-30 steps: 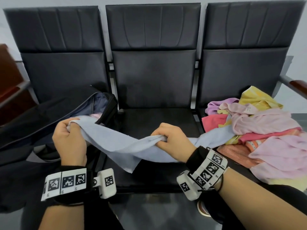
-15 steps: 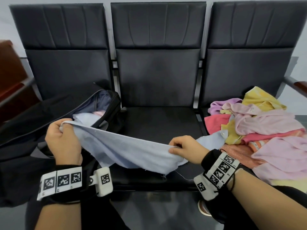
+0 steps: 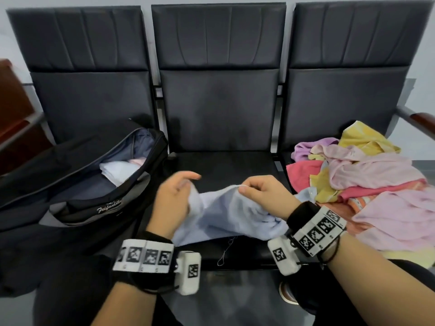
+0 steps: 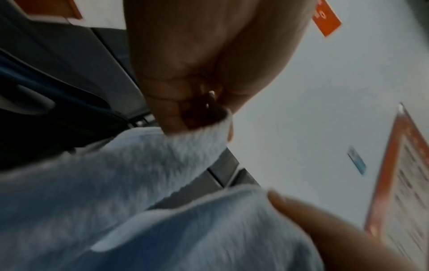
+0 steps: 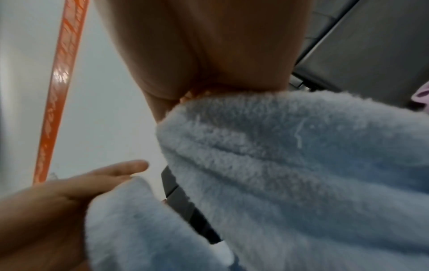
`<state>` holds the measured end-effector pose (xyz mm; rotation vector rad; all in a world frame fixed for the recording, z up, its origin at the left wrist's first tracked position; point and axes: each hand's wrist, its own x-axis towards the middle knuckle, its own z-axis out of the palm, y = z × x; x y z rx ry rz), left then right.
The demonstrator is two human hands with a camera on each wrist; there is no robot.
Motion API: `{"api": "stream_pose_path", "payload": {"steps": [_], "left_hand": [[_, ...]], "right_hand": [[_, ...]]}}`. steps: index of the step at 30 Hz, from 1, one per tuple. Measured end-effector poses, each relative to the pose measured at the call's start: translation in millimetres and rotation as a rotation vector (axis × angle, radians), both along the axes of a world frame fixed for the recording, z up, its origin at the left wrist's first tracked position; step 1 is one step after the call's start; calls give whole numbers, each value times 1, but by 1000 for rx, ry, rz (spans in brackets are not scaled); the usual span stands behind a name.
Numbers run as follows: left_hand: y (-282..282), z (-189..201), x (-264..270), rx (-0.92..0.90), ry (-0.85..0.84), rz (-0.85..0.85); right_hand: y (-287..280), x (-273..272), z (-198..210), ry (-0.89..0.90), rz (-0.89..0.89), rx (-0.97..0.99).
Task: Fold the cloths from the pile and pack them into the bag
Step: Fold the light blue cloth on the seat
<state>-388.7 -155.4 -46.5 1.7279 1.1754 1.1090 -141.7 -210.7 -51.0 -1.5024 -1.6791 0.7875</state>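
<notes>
On the left seat of a row of three dark chairs (image 3: 219, 74) lies an open black bag (image 3: 77, 189), its zip mouth gaping toward the middle seat. Inside it, a white folded cloth (image 3: 115, 171) lies with a bit of pink cloth just behind it.

Over the front part of the middle seat, the left hand (image 3: 173, 201) holds one end of a pale blue cloth (image 3: 226, 215). In the left wrist view its fingers (image 4: 171, 102) are curled and pinch the hem of the pale blue cloth (image 4: 116, 183) against the thumb, while in the head view the forefinger sticks out, blurred. The cloth sags between the two hands and its lower part rests on the seat, with a loose thread hanging over the front edge.

The right hand (image 3: 263, 196) is close to the left one, with only a short span of cloth between them. Its fingers are curled and its thumb and forefinger pinch the cloth's upper edge; the right wrist view shows the fluffy blue cloth (image 5: 290, 174) bunched under the right hand (image 5: 209, 51), with the left hand (image 5: 69, 192) just beside it.

On the right seat sits the pile of cloths (image 3: 367, 184), a loose heap of pink, yellow, lilac, red and orange pieces. It lies just beside the right wrist.
</notes>
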Motion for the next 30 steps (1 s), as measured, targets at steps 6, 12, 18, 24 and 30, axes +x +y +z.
{"api": "stream_pose_path", "payload": {"steps": [6, 12, 18, 24, 30], "left_hand": [[-21, 5, 51, 41, 233, -361], [-22, -5, 60, 15, 311, -436], [-23, -7, 60, 41, 321, -383], [3, -4, 29, 105, 68, 109], [32, 8, -12, 117, -63, 409]], "right_hand": [[-12, -7, 14, -44, 137, -29], [-26, 3, 10, -144, 155, -76], [-30, 9, -3, -96, 139, -67], [-33, 43, -29, -203, 102, -131], [-35, 79, -34, -316, -63, -162]]}}
